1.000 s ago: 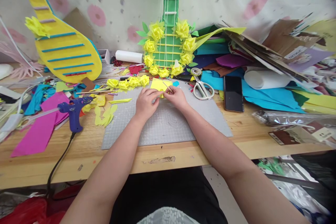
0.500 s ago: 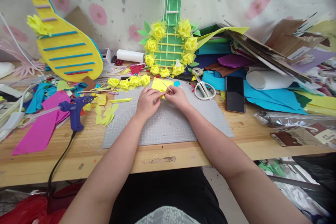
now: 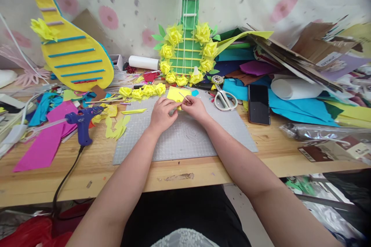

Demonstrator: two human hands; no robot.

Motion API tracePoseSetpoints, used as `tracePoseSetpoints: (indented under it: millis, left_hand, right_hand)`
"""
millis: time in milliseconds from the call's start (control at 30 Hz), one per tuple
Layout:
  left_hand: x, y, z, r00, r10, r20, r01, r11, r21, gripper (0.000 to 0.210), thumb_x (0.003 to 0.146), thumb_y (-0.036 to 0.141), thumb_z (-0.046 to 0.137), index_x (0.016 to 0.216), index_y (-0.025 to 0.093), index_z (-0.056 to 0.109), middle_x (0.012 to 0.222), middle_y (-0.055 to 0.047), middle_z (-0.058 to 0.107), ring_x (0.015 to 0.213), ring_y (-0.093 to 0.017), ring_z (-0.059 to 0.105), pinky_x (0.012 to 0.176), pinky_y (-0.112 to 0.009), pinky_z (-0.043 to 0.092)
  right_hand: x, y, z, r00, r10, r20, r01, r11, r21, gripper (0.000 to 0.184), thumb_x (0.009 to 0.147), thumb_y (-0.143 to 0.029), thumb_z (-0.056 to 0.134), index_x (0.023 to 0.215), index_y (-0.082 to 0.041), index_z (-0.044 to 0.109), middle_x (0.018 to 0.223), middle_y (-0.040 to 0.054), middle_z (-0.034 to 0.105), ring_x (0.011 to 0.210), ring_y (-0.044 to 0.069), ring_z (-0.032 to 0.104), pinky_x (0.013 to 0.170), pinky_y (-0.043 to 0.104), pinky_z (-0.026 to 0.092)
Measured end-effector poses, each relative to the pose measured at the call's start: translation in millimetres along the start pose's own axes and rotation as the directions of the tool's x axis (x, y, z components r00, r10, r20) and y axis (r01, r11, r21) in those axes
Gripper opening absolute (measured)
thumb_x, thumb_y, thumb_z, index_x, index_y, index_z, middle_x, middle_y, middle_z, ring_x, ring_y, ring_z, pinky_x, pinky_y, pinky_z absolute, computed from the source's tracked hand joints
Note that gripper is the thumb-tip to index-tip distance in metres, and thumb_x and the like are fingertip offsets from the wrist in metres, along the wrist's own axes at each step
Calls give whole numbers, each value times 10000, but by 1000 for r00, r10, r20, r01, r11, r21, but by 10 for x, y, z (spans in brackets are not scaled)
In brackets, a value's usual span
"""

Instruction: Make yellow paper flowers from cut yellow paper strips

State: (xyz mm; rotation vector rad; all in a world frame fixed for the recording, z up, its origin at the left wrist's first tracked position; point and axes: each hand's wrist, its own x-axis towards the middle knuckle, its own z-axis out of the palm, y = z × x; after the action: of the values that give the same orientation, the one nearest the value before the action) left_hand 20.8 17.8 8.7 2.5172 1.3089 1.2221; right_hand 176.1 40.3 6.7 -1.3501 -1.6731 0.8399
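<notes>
Over the grey cutting mat, my two hands meet at the fingertips. My right hand is closed around a thin pale stick that slants up to the left. Fingers bent and pressed together, my left hand pinches a small piece of yellow paper, mostly hidden between the hands. A yellow paper sheet lies on the mat just beyond them. To their left are a folded yellow strip and a row of yellow paper flowers.
A green paper guitar with yellow flowers leans at the back, a yellow one to its left. A blue glue gun stands left. Scissors, a phone and blue paper lie right.
Almost nothing differs. Both hands keep their hold, with the fingers and the stick shifted only very slightly; the view has moved a little.
</notes>
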Motion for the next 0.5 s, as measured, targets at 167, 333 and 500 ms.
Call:
tracePoseSetpoints:
  millis: [167, 333, 500]
  left_hand:
    - [-1, 2, -6, 1000, -13, 15, 13, 1000, 2, 300, 707, 143, 544, 965, 245, 658, 890, -18, 645, 912, -179, 499, 837, -356, 418]
    - [-1, 4, -12, 1000, -16, 12, 16, 1000, 3, 301, 714, 136, 525, 957, 247, 664, 882, -18, 649, 900, -180, 504, 828, -360, 425]
    - [-3, 4, -16, 999, -29, 21, 28, 1000, 4, 297, 711, 143, 533, 957, 247, 663, 889, -20, 649, 907, -185, 507, 830, -370, 424]
  right_hand:
    - [-14, -22, -2, 1000, 9, 13, -9, 1000, 15, 116, 594, -285, 490, 580, -182, 439, 506, -73, 338, 499, 67, 290, 496, 212, 223]
    - [0, 10, 12, 1000, 9, 6, -9, 1000, 10, 116, 592, -286, 492, 578, -184, 439, 505, -72, 347, 498, 68, 296, 495, 210, 232]
    - [28, 60, 33, 1000, 14, 15, -15, 999, 28, 122, 589, -293, 494, 591, -185, 438, 526, -69, 375, 506, 68, 313, 502, 208, 256]
